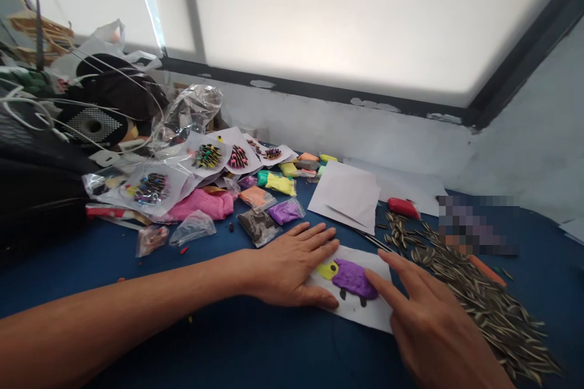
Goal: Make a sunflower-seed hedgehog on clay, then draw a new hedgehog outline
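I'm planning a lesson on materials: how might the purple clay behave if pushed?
The purple clay would probably dent under a finger, as its surface looks dimpled and uneven. It seems unlikely to roll, since it lies flattened on the white paper.

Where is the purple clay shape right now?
In the head view, right of centre, the purple clay shape lies on the white sheet, between the left hand and right hand.
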Motion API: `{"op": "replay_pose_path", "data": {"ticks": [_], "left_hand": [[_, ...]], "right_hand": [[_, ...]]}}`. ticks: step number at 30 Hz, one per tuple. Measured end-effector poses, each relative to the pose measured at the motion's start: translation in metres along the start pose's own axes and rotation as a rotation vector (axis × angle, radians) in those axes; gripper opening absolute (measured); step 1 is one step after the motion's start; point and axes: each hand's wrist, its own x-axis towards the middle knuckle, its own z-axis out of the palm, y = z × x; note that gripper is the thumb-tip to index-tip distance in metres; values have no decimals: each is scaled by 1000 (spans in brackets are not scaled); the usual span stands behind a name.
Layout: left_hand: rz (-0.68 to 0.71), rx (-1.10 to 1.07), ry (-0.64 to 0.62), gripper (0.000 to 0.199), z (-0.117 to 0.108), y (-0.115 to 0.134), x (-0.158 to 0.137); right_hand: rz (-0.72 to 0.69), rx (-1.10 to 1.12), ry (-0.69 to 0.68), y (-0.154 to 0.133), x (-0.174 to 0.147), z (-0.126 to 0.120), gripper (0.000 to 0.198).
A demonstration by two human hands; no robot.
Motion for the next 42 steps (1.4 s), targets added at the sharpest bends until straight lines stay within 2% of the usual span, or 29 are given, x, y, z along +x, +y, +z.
{"op": "replay_pose_path", "data": {"ticks": [5,11,18,24,42], "left_hand": [[7,-14,-4,92,1,1,-1],[-14,-11,47,99,3,0,-1],[-35,6,39,96,1,2,-2],[-47,29,45,96,2,1,-1],[-47,-19,11,96,-5,3,-3]], "right_hand": [[-100,17,-28,3,-1,-1,50],[-94,65,-61,1,-4,-1,50],[-145,72,-63,-5,-3,5,51],[-130,96,-1,-11,7,6,40],[-141,177,-49,-14,12,8,37]]}}
